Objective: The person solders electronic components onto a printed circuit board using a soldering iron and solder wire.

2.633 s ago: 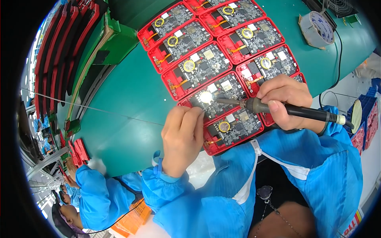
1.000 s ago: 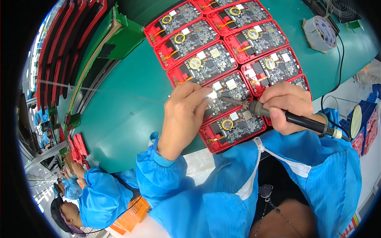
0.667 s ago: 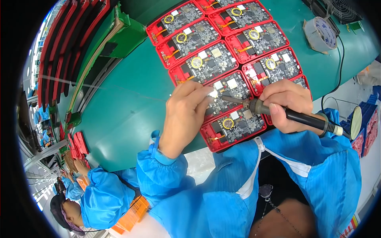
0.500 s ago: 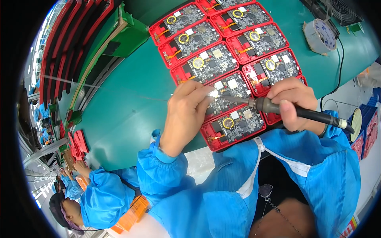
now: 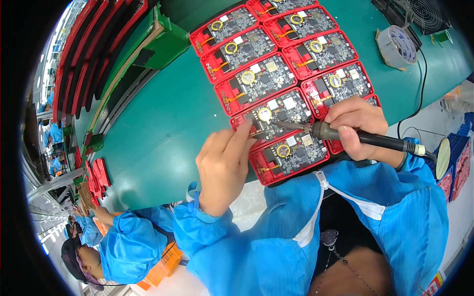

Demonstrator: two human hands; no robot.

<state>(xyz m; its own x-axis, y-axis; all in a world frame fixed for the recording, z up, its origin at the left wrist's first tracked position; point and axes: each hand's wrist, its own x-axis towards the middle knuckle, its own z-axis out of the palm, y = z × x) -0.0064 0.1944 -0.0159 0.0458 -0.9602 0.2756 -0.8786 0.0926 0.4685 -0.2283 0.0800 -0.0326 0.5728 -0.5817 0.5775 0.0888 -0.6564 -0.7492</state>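
- Your right hand (image 5: 359, 123) grips the black-handled soldering iron (image 5: 385, 141), tip beside the yellow-rimmed round cell (image 5: 265, 114) on the dark circuit board (image 5: 297, 114).
- Your left hand (image 5: 222, 163) is at that board's red plastic case (image 5: 239, 119); I can't tell whether it pinches anything.

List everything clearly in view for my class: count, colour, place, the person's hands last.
Red rectangular cases with circuit boards: ten, red, two columns, centre
Slim soldering iron: one, black handle, centre right
Flat tabletop: one, green, beneath the cases
Round tape roll: one, whitish, upper right
Round fan grille: one, black, upper right corner
Long panels: several, red and black, left
Co-workers: at least two, blue clothing, lower left
Left hand: one, bare, over a case
Right hand: one, bare, gripping the soldering iron
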